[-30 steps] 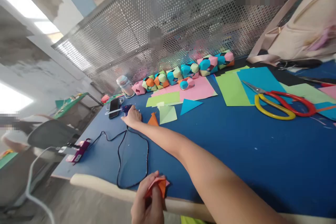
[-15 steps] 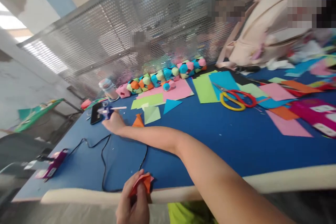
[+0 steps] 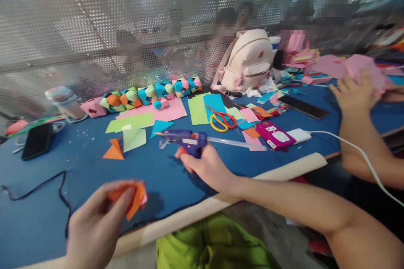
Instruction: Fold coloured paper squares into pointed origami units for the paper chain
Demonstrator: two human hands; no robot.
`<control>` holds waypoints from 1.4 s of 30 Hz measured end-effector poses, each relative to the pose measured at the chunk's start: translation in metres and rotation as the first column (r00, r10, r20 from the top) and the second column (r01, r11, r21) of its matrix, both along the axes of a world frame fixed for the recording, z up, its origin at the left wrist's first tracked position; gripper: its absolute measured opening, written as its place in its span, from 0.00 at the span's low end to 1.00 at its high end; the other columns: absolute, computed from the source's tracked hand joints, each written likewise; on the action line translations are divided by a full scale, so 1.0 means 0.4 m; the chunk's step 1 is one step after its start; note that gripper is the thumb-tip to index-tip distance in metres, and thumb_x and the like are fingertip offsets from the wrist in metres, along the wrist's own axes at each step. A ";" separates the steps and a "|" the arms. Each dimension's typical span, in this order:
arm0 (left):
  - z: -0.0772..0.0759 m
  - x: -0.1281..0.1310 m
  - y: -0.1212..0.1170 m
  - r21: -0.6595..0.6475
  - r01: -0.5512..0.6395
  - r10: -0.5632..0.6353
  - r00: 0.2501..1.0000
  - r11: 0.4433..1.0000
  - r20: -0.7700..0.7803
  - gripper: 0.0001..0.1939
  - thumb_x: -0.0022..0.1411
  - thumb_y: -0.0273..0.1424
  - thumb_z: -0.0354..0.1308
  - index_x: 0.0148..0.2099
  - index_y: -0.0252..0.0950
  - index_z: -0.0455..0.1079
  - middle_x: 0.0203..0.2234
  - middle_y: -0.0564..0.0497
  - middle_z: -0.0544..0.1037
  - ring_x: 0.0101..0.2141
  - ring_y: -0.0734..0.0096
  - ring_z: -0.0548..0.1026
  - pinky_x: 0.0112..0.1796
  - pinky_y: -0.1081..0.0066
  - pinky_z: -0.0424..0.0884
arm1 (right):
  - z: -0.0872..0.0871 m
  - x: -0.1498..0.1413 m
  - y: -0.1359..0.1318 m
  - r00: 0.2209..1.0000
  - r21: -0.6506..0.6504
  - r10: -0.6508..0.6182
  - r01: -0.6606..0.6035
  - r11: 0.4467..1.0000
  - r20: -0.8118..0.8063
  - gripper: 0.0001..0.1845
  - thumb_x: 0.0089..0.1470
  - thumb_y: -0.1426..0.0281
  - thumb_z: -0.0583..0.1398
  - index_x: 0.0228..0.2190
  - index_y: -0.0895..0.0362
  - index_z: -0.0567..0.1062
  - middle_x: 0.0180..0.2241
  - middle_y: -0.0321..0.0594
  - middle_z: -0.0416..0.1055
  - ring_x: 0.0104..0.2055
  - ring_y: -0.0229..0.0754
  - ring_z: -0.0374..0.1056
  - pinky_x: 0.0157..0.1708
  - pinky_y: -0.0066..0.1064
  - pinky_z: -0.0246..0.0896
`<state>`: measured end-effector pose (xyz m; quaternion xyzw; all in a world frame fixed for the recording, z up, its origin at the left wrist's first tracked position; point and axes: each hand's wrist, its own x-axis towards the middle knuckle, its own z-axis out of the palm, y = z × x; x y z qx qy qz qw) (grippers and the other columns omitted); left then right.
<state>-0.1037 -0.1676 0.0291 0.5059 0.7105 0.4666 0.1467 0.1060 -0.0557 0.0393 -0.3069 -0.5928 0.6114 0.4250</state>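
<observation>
Gripped in my right hand (image 3: 210,166) is a blue hot glue gun (image 3: 186,139), its nozzle pointing left and a clear glue stick (image 3: 236,142) jutting from its rear. A small red light glows on its side. My left hand (image 3: 97,214), lower down by the table's front edge, pinches a folded orange paper piece (image 3: 136,201) with a bit of pink showing. Beyond the two hands lie a folded orange paper (image 3: 114,150), a pale green square (image 3: 134,138) and a blue paper triangle (image 3: 161,127).
A row of folded paper balls (image 3: 147,94) lines the mesh partition. Scissors (image 3: 222,121), paper sheets (image 3: 197,109), a magenta box (image 3: 274,135) and phones (image 3: 303,106) lie about. A white backpack (image 3: 249,63) stands behind. At right, another person's hands (image 3: 356,90) handle pink paper (image 3: 362,69).
My right hand has brought the glue gun from the far left back towards the middle. My left hand still holds the orange piece, now raised and further left. The view has swung right.
</observation>
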 end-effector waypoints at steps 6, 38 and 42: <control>0.046 0.107 0.191 -0.074 0.215 -0.156 0.867 0.974 0.473 0.11 0.50 0.34 0.62 0.35 0.33 0.73 0.24 0.52 0.79 0.24 0.70 0.76 0.30 0.72 0.71 | -0.069 0.092 -0.095 0.968 -0.013 -0.252 0.252 0.968 0.004 0.10 0.52 0.65 0.59 0.34 0.59 0.68 0.22 0.31 0.63 0.20 0.30 0.56 0.19 0.23 0.54; -0.018 0.157 0.290 -0.160 0.385 -0.345 0.910 0.909 0.230 0.06 0.50 0.31 0.57 0.28 0.37 0.62 0.17 0.59 0.68 0.19 0.77 0.64 0.21 0.77 0.59 | -0.143 0.074 -0.107 0.826 0.473 -0.457 0.274 0.837 0.330 0.09 0.60 0.69 0.54 0.43 0.56 0.67 0.36 0.43 0.72 0.35 0.41 0.72 0.35 0.29 0.70; -0.016 0.157 0.286 -0.170 0.394 -0.341 0.899 0.903 0.275 0.06 0.50 0.32 0.57 0.28 0.37 0.62 0.17 0.59 0.68 0.19 0.77 0.64 0.21 0.77 0.59 | -0.131 0.073 -0.108 0.804 0.525 -0.496 0.281 0.804 0.329 0.09 0.60 0.70 0.54 0.42 0.57 0.66 0.32 0.41 0.72 0.31 0.39 0.71 0.31 0.28 0.70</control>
